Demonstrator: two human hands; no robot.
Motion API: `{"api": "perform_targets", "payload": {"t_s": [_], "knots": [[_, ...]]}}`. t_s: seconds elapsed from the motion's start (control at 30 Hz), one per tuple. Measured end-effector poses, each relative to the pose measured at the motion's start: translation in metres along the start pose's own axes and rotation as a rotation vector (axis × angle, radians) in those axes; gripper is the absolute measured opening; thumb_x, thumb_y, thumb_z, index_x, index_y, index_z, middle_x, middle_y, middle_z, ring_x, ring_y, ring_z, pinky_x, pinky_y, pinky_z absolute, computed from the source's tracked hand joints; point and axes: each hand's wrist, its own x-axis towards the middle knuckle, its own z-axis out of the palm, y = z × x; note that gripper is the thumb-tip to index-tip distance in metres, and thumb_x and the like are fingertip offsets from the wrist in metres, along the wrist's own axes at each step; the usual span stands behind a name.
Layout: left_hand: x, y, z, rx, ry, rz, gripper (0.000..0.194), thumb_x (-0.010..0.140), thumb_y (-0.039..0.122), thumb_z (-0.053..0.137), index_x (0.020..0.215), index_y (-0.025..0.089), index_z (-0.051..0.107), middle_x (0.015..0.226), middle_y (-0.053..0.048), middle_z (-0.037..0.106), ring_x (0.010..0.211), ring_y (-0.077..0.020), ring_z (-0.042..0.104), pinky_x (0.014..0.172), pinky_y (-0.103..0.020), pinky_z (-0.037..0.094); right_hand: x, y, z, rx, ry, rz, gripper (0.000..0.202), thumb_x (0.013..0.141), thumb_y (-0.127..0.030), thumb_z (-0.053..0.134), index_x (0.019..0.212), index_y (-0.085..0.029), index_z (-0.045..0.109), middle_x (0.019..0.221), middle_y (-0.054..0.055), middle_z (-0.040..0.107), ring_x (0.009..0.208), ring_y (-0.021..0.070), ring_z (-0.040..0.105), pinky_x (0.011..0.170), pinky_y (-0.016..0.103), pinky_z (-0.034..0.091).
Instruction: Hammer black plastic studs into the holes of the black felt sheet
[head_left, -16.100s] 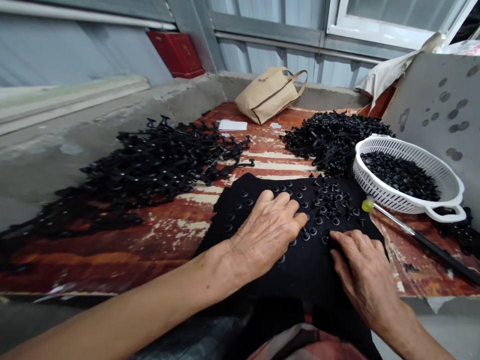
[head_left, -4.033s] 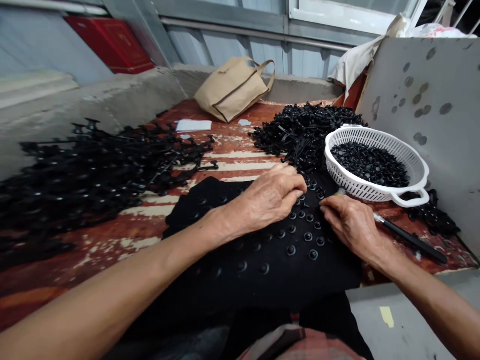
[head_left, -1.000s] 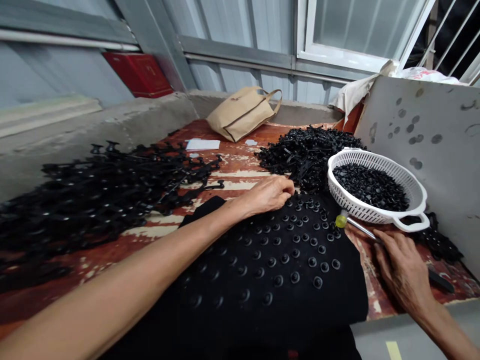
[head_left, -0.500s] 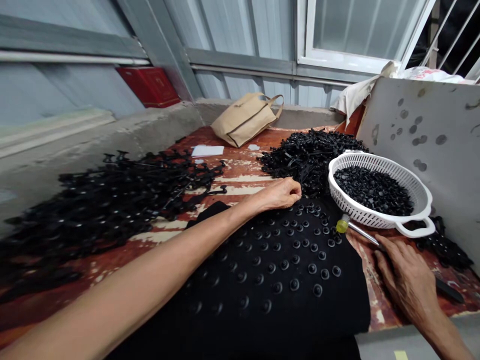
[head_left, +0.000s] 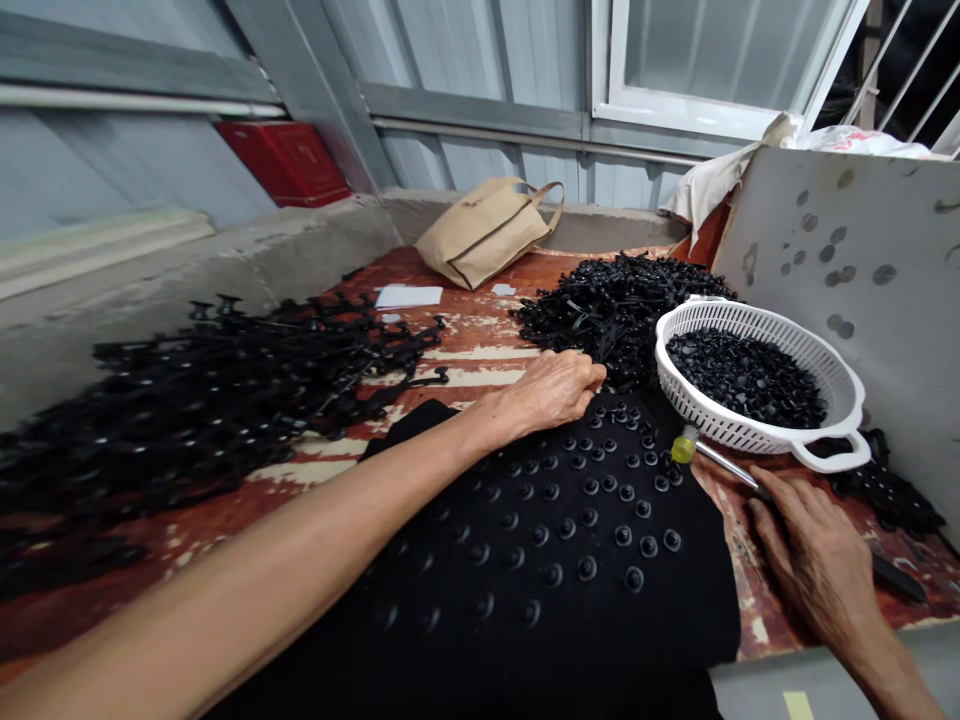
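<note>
My left hand (head_left: 564, 388) is closed at the upper edge of a black cloth (head_left: 660, 625), beside a heap of black stemmed parts (head_left: 592, 300). What its fingers hold, if anything, is hidden. Rows of small round black pieces (head_left: 586, 568) stand on the cloth. My right hand (head_left: 817, 545) rests on the worn red table, its fingers closed round a metal-shafted tool (head_left: 726, 462). At the tool's far end is a yellow-green tip (head_left: 683, 449), close to the cloth's right edge.
A white basket (head_left: 851, 385) of small black pieces (head_left: 746, 378) stands at the right. Another heap of black parts (head_left: 217, 400) spreads over the left. Farther back lie a beige bag (head_left: 480, 235) and white paper (head_left: 409, 297). A dark-handled object (head_left: 896, 577) lies beyond my right hand.
The view has shifted slightly. My left hand has turned a little, with its back more in view, at the same cloth edge. My right hand and the tool look unchanged.
</note>
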Motion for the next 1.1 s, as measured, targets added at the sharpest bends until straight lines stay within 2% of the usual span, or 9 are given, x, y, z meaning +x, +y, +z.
{"api": "perform_targets", "payload": {"t_s": [0.17,0.27,0.4,0.57,0.67,0.83,1.0,1.1], "knots": [[0.001,0.009,0.001,0.132,-0.001,0.001,0.023,0.087,0.014,0.039,0.089,0.017,0.062,0.090,-0.010,0.065,0.087,-0.0246,0.061,0.071,-0.034,0.042,0.000,0.001,0.000,0.008,-0.003,0.002,0.034,0.099,-0.030,0.043,0.124,-0.013,0.058,0.097,0.011,0.066,0.079,0.0261,0.059,0.066,0.036,0.042],[-0.001,0.013,-0.003,0.177,-0.044,0.028,0.022,0.089,0.017,0.041,0.086,0.017,0.063,0.089,-0.010,0.066,0.087,-0.0241,0.061,0.071,-0.034,0.042,-0.001,0.001,0.001,0.019,0.014,0.004,0.035,0.100,-0.032,0.042,0.123,-0.013,0.059,0.097,0.011,0.066,0.079,0.0257,0.059,0.067,0.036,0.043],[-0.004,0.010,-0.008,0.107,-0.099,0.048,0.022,0.088,0.017,0.043,0.083,0.017,0.065,0.087,-0.008,0.066,0.085,-0.0213,0.062,0.074,-0.031,0.043,-0.001,0.001,0.001,0.036,0.032,0.004,0.035,0.100,-0.033,0.040,0.122,-0.013,0.060,0.098,0.011,0.066,0.080,0.0253,0.059,0.067,0.036,0.043],[-0.005,0.010,-0.008,-0.032,-0.011,0.017,0.023,0.085,0.017,0.044,0.091,0.018,0.067,0.088,-0.006,0.063,0.083,-0.0192,0.059,0.074,-0.030,0.044,-0.001,0.000,0.000,0.051,0.029,0.008,0.036,0.100,-0.033,0.041,0.122,-0.012,0.060,0.098,0.012,0.066,0.080,0.0255,0.060,0.067,0.036,0.043],[-0.001,0.017,-0.004,-0.062,-0.005,0.074,0.021,0.084,0.018,0.046,0.084,0.018,0.067,0.088,-0.007,0.061,0.085,-0.0197,0.057,0.077,-0.031,0.044,-0.001,0.001,0.000,0.060,0.031,0.012,0.036,0.100,-0.033,0.041,0.122,-0.012,0.061,0.098,0.011,0.067,0.080,0.0255,0.060,0.067,0.036,0.043],[0.006,0.022,0.004,-0.050,-0.011,0.088,0.022,0.082,0.014,0.044,0.074,0.017,0.064,0.085,-0.007,0.059,0.081,-0.0196,0.054,0.075,-0.031,0.043,-0.002,0.003,0.002,0.078,0.043,0.023,0.033,0.099,-0.029,0.041,0.119,-0.012,0.062,0.095,0.011,0.067,0.081,0.0257,0.060,0.068,0.036,0.044],[0.004,0.012,-0.001,-0.166,-0.005,0.100,0.019,0.080,0.013,0.044,0.071,0.017,0.061,0.079,-0.005,0.057,0.078,-0.0175,0.053,0.075,-0.030,0.043,-0.004,0.004,0.003,0.111,0.072,0.041,0.029,0.099,-0.025,0.042,0.113,-0.012,0.064,0.097,0.011,0.069,0.082,0.0251,0.062,0.069,0.035,0.046],[0.000,0.017,-0.005,-0.262,-0.060,0.109,0.016,0.079,0.013,0.046,0.071,0.017,0.060,0.078,-0.003,0.057,0.076,-0.0157,0.054,0.074,-0.028,0.043,-0.004,0.004,0.003,0.128,0.072,0.050,0.028,0.099,-0.024,0.042,0.113,-0.013,0.064,0.097,0.011,0.069,0.083,0.0254,0.063,0.070,0.035,0.047]]}}
